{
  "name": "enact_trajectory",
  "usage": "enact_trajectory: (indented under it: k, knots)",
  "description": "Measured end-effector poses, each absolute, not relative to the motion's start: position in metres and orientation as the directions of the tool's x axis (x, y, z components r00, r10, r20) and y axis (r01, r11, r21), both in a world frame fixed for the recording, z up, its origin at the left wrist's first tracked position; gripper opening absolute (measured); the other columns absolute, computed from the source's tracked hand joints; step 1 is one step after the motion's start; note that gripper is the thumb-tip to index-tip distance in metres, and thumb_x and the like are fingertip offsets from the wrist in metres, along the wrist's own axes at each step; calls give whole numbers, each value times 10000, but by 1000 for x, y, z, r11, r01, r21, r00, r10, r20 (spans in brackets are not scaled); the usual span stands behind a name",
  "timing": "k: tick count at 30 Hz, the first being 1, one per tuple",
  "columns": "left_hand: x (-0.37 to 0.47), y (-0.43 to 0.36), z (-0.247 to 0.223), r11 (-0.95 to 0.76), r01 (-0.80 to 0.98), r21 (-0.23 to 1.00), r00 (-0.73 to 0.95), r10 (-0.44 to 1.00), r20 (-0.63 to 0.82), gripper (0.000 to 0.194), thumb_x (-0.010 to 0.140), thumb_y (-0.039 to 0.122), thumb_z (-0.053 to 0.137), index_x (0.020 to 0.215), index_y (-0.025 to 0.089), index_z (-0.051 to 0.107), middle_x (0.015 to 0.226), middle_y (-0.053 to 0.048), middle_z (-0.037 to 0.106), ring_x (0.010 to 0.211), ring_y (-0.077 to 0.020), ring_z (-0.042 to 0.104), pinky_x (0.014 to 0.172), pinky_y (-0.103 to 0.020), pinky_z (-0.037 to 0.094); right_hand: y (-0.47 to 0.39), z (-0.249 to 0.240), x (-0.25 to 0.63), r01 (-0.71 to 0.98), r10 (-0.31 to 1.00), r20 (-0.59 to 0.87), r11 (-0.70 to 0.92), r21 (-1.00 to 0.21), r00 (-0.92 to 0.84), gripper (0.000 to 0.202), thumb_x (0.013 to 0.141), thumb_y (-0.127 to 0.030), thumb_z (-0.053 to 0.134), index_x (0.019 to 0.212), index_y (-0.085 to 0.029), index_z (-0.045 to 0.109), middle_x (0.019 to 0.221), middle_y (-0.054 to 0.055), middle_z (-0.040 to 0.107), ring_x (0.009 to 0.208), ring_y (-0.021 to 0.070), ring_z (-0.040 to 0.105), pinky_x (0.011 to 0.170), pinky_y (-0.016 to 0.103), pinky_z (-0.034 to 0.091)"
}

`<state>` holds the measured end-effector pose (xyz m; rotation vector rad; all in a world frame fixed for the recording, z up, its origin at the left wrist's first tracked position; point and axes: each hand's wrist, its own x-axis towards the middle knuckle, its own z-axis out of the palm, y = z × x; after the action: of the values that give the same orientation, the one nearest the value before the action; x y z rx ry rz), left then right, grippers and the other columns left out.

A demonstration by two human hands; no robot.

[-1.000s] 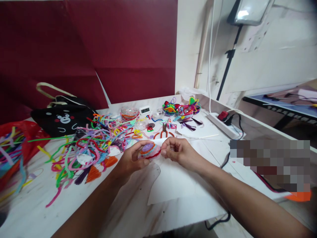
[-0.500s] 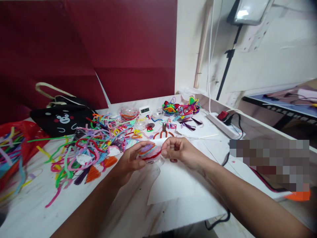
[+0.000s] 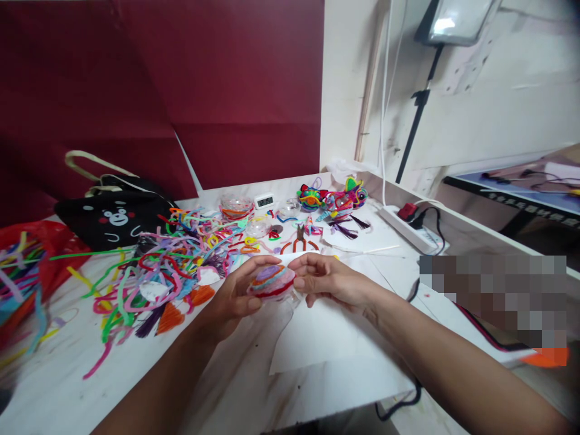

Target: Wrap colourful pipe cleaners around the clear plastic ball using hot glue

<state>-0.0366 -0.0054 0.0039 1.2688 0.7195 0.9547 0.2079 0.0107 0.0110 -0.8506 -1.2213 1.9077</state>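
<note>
Between my two hands is a clear plastic ball (image 3: 274,283) wound with pipe cleaners in purple, orange, light blue, pink and red; its lower part is bare and see-through. My left hand (image 3: 235,294) is curled around its left side, thumb in front. At the right side my right hand (image 3: 324,279) presses thumb and fingers against the red band. The ball is held above a white paper sheet (image 3: 326,341). Just beyond it lie orange-handled pliers (image 3: 299,240).
A tangle of pipe cleaners (image 3: 149,266) with tassels covers the left, before a black bag (image 3: 113,214) and a red plastic bag (image 3: 63,266). Finished colourful pieces (image 3: 342,202), a small digital clock (image 3: 264,201) and clear shells (image 3: 257,227) stand at the back. A power strip (image 3: 408,229) lies right.
My right hand has shifted a little and its fingers now reach over the ball's right edge. The ball has turned slightly. Everything else on the table stays put.
</note>
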Motion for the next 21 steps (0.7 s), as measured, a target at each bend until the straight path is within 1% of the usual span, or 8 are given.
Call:
enact_trajectory:
  k: [3,6,11,13,17,21]
  knots:
    - [-37,-5,4,33,-202,979,488,870,72,675,678,412,1004,1284,297,730,1160,-50,843,993,-274,777,873,-360,550,11,8,207,-257,801,-142,-347,-902,-582,701,493,-416,1131,1010,-220,702,806,-39,754,701,146,699,640,287,589]
    - [-38,-4,3,18,-201,979,506,858,88,670,698,438,1001,1281,291,705,1159,-53,840,1004,-277,775,881,-363,549,12,5,207,-279,793,-126,-351,-894,-597,680,525,-425,1125,1038,-211,734,814,-25,775,718,160,709,662,307,612]
    - [-38,-3,1,-7,-201,980,505,856,110,680,740,434,979,1322,271,668,1122,-52,827,984,-268,756,884,-367,541,12,3,208,-298,788,-85,-327,-897,-610,598,575,-474,1107,1003,-201,792,860,2,815,763,164,747,695,293,613]
    - [-37,-3,0,-25,-207,978,504,854,128,661,748,435,973,1321,275,685,1170,-55,815,1018,-271,749,902,-374,548,12,3,208,-311,790,-76,-325,-893,-609,593,585,-468,1105,1015,-203,795,862,3,821,761,165,755,706,295,613]
    - [-36,-2,-2,-117,-192,974,445,874,193,592,753,447,954,1285,287,751,1313,-65,760,1167,-305,711,974,-399,563,14,1,209,-351,797,-66,-336,-874,-600,648,599,-429,1108,1116,-212,784,815,-20,798,763,179,758,751,329,625]
    - [-35,-1,-4,-156,-196,968,367,904,220,502,717,408,974,1178,301,805,1379,-52,721,1207,-298,683,960,-360,563,13,-1,209,-368,808,-47,-318,-874,-588,606,619,-424,1104,1094,-208,796,828,-20,791,813,179,755,809,342,626]
